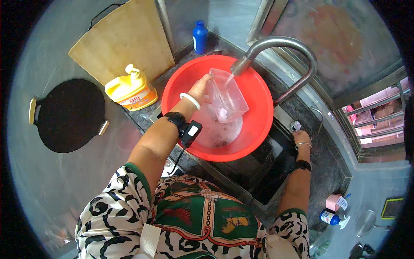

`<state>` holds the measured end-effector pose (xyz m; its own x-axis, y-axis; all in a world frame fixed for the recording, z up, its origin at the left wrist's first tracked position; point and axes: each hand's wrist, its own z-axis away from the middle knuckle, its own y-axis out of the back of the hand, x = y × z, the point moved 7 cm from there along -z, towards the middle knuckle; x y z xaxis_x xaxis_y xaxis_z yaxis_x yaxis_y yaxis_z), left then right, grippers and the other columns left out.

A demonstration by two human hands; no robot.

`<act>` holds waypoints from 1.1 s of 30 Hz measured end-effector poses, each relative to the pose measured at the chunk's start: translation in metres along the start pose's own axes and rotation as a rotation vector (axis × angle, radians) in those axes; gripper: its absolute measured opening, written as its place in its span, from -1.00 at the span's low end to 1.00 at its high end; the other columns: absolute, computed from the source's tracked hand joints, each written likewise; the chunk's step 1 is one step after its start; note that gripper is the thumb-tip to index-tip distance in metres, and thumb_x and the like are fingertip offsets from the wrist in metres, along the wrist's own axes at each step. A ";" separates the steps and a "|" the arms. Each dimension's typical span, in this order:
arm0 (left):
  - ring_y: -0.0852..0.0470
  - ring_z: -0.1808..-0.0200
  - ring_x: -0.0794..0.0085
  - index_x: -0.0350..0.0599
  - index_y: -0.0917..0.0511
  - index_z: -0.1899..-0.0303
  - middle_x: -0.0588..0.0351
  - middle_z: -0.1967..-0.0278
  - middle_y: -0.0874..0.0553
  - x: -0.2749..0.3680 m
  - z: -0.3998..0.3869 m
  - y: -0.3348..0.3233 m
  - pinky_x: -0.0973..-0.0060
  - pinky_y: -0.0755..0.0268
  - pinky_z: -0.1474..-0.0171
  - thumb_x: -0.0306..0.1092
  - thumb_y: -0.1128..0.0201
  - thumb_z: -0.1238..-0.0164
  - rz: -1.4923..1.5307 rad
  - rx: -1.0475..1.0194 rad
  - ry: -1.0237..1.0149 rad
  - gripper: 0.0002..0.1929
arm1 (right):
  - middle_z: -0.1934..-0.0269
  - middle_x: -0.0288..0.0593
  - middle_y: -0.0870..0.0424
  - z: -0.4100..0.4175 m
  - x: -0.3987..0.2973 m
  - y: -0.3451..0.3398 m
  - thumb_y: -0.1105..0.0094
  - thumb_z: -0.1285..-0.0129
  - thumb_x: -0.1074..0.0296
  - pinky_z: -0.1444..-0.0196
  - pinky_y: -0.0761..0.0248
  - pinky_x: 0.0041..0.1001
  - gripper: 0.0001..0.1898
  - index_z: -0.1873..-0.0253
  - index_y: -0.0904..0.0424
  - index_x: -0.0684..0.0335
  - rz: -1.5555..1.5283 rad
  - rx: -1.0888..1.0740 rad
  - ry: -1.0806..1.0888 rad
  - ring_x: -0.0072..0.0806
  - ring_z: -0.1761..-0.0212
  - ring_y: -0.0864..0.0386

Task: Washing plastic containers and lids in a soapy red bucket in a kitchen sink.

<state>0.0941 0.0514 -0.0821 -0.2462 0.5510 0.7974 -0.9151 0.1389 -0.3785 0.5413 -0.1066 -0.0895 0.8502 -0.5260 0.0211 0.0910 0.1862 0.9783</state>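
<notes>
My left hand (201, 86) grips the rim of a clear plastic container (228, 97), tilted over a red plastic basin (262, 129). A thin stream of water runs from the metal gooseneck tap (241, 64) into this container. Suds and cloudy water (216, 132) lie in the bottom of the basin, below the container. Out to the right, my right hand (302, 137) has its fingers at a round metal knob (295, 125) on the sink's rim; the finger ends are partly hidden. The basin rests over a dark sink (258, 171).
A yellow pump jug (131, 92) stands left of the basin, before a cutting board (126, 42). Behind the basin is a blue bottle (200, 37). A black round pan (71, 115) is at far left. A blue pump bottle (330, 218) is at lower right.
</notes>
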 end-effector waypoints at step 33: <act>-0.61 0.25 0.00 0.02 -0.62 0.23 -0.14 0.34 -0.64 0.072 -0.025 -0.062 0.22 -0.44 0.13 -0.19 -0.01 -0.17 -1.282 0.002 -0.621 -0.74 | 0.27 0.20 -0.56 0.083 -0.285 0.028 -0.05 -0.12 0.26 0.37 -0.46 -0.18 -0.44 -0.20 -0.18 0.40 -0.558 -0.197 0.396 -0.07 0.40 -0.58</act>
<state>0.1415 0.1035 -0.0127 0.6416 -0.3978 0.6558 -0.6088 0.2561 0.7509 0.2585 -0.0207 -0.0511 0.7707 -0.2522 -0.5852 0.6278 0.1437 0.7650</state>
